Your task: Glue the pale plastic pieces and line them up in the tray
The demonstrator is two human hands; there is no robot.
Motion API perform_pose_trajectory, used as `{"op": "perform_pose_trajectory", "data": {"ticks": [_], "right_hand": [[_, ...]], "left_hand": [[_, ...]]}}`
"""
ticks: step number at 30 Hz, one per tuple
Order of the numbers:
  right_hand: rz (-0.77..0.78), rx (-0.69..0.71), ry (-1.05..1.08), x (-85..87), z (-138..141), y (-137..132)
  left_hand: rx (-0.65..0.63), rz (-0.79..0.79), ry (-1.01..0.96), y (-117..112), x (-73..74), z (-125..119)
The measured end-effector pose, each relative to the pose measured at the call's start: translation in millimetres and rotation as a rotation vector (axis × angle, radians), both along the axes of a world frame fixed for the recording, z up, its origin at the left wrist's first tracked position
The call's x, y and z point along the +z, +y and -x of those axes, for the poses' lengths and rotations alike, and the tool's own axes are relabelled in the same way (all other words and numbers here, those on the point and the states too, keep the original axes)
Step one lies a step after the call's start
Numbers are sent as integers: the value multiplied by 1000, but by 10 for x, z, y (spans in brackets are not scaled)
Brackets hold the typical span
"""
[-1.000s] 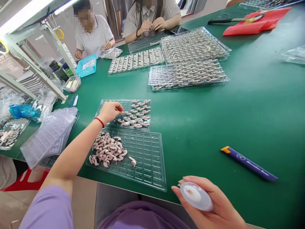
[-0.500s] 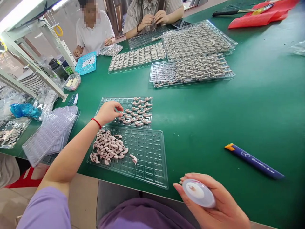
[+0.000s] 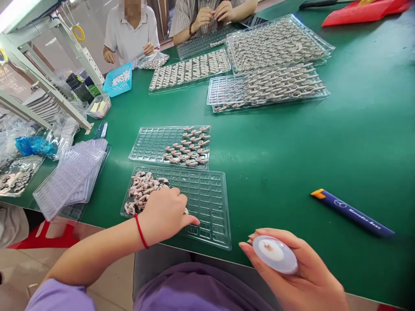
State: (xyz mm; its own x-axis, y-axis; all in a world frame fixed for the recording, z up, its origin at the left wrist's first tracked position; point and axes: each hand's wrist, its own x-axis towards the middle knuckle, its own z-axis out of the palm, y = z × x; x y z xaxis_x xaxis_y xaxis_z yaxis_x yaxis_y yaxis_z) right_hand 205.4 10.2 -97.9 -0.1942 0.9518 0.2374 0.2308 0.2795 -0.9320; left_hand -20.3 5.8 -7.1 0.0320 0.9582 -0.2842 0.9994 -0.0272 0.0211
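The green bench [image 3: 275, 151] takes the greatest part of the view. On its far side sit two people: one in a white shirt [image 3: 131, 36], and one in a striped shirt [image 3: 188, 17], whose hands are near each other. In front of them are several clear trays [image 3: 227, 88], which carry rows of beige pieces. At the near edge of the bench lies the near tray [image 3: 207, 207], and just behind it the second tray [image 3: 151, 142], where small pinkish pieces stand in rows on the right part only. A heap [image 3: 142, 185] of similar pieces lies loose on the left part of the near tray.

The left hand [image 3: 165, 214] is above this tray with its back turned up, and covers the right side of the heap. Its fingertips are hidden, so I cannot tell if its grip pinches something. The right hand [image 3: 301, 272] is at the right of the near tray, and its grip is closed around a translucent container [image 3: 275, 254]. Farther right, apart from this hand, lies a dark blue stick [image 3: 353, 214] with an orange end. Smallest, one pale piece [image 3: 186, 211] shows partly beside the left thumb.
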Motion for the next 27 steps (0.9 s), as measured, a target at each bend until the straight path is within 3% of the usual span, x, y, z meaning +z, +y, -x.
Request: {"op": "perform_pose_trajectory", "data": {"ticks": [4, 7, 10, 14, 17, 19, 22, 27], "right_hand": [[19, 0, -34, -3, -24, 21], [43, 35, -94, -5, -52, 40], [51, 113, -88, -15, -74, 3], [-6, 239, -74, -85, -96, -146], [-132, 306, -72, -139, -90, -242], [-224, 321, -58, -138, -71, -263], [-277, 388, -59, -81, -41, -258], [-204, 399, -76, -10, -29, -283]], "left_hand": [[58, -13, -75, -108, -14, -5], [144, -107, -273, -240, -7, 35], [335, -168, -629, -449, -37, 27], [694, -107, -1040, -754, -155, -72], [876, -56, -1183, -919, -254, -143], [915, -70, -1184, -988, -304, -165], [765, -260, -991, -1050, -362, -164], [186, -730, -398, -1101, -461, -125]]}}
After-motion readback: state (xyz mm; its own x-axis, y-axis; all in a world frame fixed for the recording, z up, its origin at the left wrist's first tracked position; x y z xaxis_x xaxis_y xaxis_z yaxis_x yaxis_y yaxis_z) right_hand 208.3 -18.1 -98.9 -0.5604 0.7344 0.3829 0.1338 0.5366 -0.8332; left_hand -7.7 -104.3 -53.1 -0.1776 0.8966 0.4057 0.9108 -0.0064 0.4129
